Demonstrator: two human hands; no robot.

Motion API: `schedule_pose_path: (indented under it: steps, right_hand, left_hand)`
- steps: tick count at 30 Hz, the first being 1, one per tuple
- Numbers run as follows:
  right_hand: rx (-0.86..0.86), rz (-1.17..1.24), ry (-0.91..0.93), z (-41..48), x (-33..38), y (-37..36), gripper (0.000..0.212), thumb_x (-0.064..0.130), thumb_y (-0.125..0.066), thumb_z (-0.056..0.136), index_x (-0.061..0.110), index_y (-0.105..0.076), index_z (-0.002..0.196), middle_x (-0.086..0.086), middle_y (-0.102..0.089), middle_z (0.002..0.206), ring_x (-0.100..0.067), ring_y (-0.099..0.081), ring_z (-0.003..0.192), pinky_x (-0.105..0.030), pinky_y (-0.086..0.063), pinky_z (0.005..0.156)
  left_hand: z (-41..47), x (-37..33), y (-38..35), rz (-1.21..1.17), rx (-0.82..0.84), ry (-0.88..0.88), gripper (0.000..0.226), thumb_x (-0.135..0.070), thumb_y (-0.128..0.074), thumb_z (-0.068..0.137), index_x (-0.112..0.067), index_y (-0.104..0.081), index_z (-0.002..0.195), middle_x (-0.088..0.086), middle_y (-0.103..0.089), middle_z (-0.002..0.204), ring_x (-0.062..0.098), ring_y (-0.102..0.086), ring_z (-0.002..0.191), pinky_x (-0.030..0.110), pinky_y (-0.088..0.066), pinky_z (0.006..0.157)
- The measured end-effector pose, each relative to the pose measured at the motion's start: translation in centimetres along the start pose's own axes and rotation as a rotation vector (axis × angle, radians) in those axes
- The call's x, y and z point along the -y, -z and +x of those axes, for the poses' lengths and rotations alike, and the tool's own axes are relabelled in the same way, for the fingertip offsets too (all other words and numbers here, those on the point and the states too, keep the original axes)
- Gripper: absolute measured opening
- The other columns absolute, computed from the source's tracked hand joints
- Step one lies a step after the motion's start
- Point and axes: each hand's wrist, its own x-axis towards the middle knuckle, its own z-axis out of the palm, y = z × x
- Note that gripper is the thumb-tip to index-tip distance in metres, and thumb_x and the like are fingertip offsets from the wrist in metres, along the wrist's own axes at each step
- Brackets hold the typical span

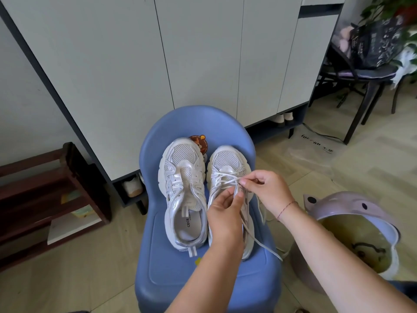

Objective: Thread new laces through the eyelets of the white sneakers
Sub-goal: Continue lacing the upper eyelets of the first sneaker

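Front of blue chair seat [162, 256] free; sneakers [182, 177] fill its middle; chair back [198, 123] walls behind; purple basin [338, 204] close right.

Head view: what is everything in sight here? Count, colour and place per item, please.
unlaced sneaker: 1, white-silver, on blue chair seat, picture left
part-laced sneaker: 1, white-silver, beside it, picture right
lace: 1, white, crossed through part-laced sneaker, end trailing over seat edge
blue chair: 1, blue, centre
cabinet: 1, white doors, dark frame, behind it
rack: 1, dark brown, far left
basin: 1, lilac, floor, lower right
bag: 1, black patterned, on dark chair, upper right
left hand: 1, pinching part-laced sneaker's tongue area
right hand: 1, pinching lace above it
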Motion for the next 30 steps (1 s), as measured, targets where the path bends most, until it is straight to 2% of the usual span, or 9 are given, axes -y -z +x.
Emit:
schedule_pose_path:
  steps: [2,6,11,14,16,20,24,28,30]
  right_hand:
    - [0.037,-0.124,0.035,0.1,0.2,0.5,0.012,0.014,-0.062,0.089,0.017,-0.074,0.089,0.005,-0.071,0.082,0.001,-0.060,0.072,-0.005,-0.043,0.064]
    - [0.121,-0.268,0.098,0.3,0.8,1.2,0.015,0.011,-0.060,0.090,0.014,-0.074,0.094,0.009,-0.068,0.091,0.002,-0.059,0.084,-0.001,-0.040,0.071]
    - [0.177,-0.442,0.167,0.3,1.2,1.6,0.014,0.011,-0.060,0.090,0.012,-0.074,0.088,0.013,-0.057,0.084,-0.003,-0.055,0.080,-0.003,-0.037,0.067]
    - [0.187,-0.578,0.193,0.6,1.8,1.6,0.015,0.011,-0.058,0.090,0.009,-0.072,0.088,0.008,-0.054,0.085,-0.012,-0.053,0.085,-0.020,-0.038,0.072]
    - [0.181,-0.713,0.214,0.9,2.4,1.2,0.017,0.010,-0.054,0.091,0.006,-0.071,0.089,-0.001,-0.057,0.093,-0.019,-0.054,0.089,-0.028,-0.041,0.077]
    - [0.127,-0.920,0.250,0.5,2.7,0.0,0.016,0.006,-0.051,0.090,0.009,-0.066,0.092,0.000,-0.054,0.100,-0.018,-0.051,0.098,-0.021,-0.031,0.068]
    - [0.091,-0.844,0.277,0.2,1.9,0.0,0.017,0.006,-0.051,0.089,0.005,-0.066,0.083,-0.003,-0.057,0.095,-0.021,-0.051,0.092,-0.024,-0.031,0.067]
    - [0.164,-0.565,0.241,0.8,1.1,0.9,0.015,0.008,-0.057,0.088,0.004,-0.069,0.080,0.000,-0.060,0.087,-0.018,-0.057,0.084,-0.025,-0.041,0.074]
    - [0.146,-0.421,0.189,0.6,0.6,0.9,0.012,0.008,-0.062,0.087,0.006,-0.073,0.081,0.001,-0.065,0.084,-0.012,-0.061,0.082,-0.017,-0.046,0.075]
  left_hand:
    - [-0.1,0.0,0.2,0.026,0.024,-0.008,0.011,-0.002,-0.064,0.088,-0.010,-0.068,0.096,-0.001,-0.074,0.085,0.003,-0.068,0.077,0.013,-0.053,0.072]
    - [-0.1,0.0,0.5,0.029,0.070,0.002,0.019,-0.004,-0.059,0.092,-0.009,-0.068,0.109,0.009,-0.072,0.106,0.021,-0.066,0.107,0.034,-0.049,0.099]
    - [0.3,0.1,0.6,0.022,0.105,0.033,0.023,-0.003,-0.053,0.095,-0.015,-0.066,0.110,0.009,-0.070,0.112,0.020,-0.063,0.112,0.036,-0.044,0.105]
    - [0.6,0.2,0.6,0.052,0.131,0.044,0.023,-0.004,-0.054,0.095,-0.022,-0.067,0.101,0.007,-0.070,0.112,0.020,-0.063,0.112,0.037,-0.044,0.105]
    - [0.8,0.3,0.9,0.072,0.159,0.038,0.022,-0.005,-0.056,0.094,-0.020,-0.068,0.106,0.005,-0.070,0.112,0.018,-0.063,0.112,0.037,-0.043,0.106]
    - [0.9,0.5,1.3,0.078,0.149,0.033,0.026,-0.008,-0.058,0.093,-0.012,-0.064,0.118,0.002,-0.069,0.115,0.014,-0.062,0.113,0.034,-0.043,0.106]
    - [0.7,0.7,1.5,0.089,0.173,0.040,0.034,-0.010,-0.060,0.092,-0.012,-0.061,0.126,0.003,-0.068,0.119,0.014,-0.061,0.114,0.036,-0.042,0.108]
    - [0.6,0.4,1.5,0.092,0.183,0.037,0.028,-0.012,-0.058,0.094,-0.016,-0.063,0.121,0.002,-0.068,0.118,0.013,-0.061,0.115,0.034,-0.041,0.107]
    - [0.9,0.6,1.5,0.100,0.151,0.050,0.030,-0.015,-0.056,0.095,-0.017,-0.060,0.125,0.002,-0.066,0.123,0.014,-0.059,0.118,0.036,-0.039,0.109]
